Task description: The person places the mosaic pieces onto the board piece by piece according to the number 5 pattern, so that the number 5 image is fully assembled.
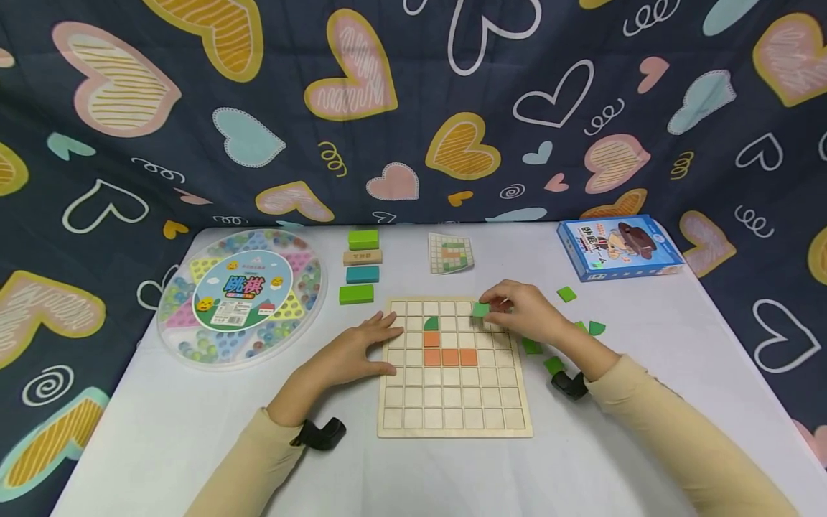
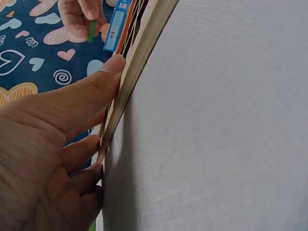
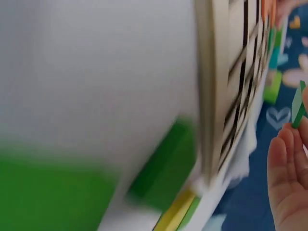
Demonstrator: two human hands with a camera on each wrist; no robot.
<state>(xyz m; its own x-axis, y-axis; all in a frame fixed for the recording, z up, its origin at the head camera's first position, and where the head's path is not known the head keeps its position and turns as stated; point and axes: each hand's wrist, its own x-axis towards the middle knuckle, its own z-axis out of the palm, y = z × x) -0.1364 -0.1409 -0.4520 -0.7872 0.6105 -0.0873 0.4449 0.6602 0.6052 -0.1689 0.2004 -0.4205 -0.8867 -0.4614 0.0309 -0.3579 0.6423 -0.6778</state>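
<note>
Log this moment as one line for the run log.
left hand: rests on grid board left edge | right hand: pinches green tile over board's top right | board: three orange tiles

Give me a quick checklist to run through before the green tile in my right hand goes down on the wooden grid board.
1. Green tile pinched in right hand: ok.
2. Left hand steadying the grid board at its left edge: ok.
3. Cell under the tile free: cannot tell, fingers hide it.
4. Orange tiles and the quarter-round green piece seated in their cells: ok.
5. Pattern card in view: ok, details too small to read.
</note>
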